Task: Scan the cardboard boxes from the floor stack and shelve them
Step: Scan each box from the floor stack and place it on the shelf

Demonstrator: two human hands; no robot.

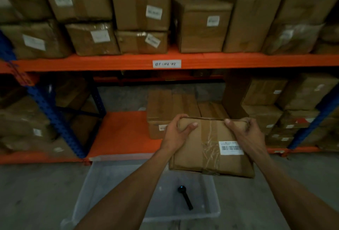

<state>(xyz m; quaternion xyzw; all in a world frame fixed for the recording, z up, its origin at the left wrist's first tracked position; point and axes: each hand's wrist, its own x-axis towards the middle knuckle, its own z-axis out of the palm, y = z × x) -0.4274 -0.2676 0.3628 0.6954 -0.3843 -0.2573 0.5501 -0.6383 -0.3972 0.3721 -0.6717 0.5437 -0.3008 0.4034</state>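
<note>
A flat taped cardboard box [205, 149] with a white barcode label [231, 147] is held in the air in front of the lower shelf. My left hand [177, 131] grips its far left corner and my right hand [246, 134] grips its far right corner. Below the box, a black handheld scanner [185, 199] lies inside a clear plastic bin [88, 189] on the floor. The orange lower shelf [121, 134] holds low boxes [172, 108] just beyond the held box.
An orange beam [91, 63] with a location label [166, 64] carries labelled cardboard boxes [141, 9] above. Blue uprights [53, 116] stand left and another at right [315, 119]. More boxes [286, 108] fill the lower right bay. Grey concrete floor [36, 193] surrounds the bin.
</note>
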